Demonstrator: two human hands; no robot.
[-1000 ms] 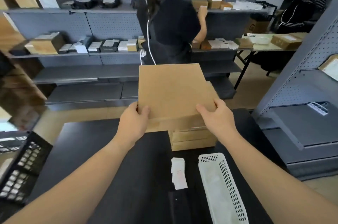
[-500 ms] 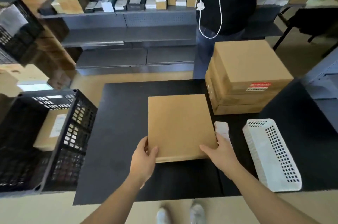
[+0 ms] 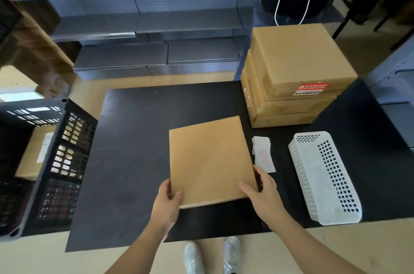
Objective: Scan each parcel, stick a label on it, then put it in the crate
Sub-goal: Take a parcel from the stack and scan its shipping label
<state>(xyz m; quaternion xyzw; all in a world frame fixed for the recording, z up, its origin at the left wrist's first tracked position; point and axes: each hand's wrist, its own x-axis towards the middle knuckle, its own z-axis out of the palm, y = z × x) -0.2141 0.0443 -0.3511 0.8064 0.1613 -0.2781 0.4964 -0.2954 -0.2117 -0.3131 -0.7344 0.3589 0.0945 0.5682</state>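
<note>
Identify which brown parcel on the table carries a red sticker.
The top parcel of the stack at the far right: a red sticker sits on its near side. The flat parcel in front shows none.

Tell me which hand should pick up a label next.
Probably right. The right hand holds the parcel at its near right corner, just beside the label stack; the left hand is across the parcel, nearer the black crate.
</note>
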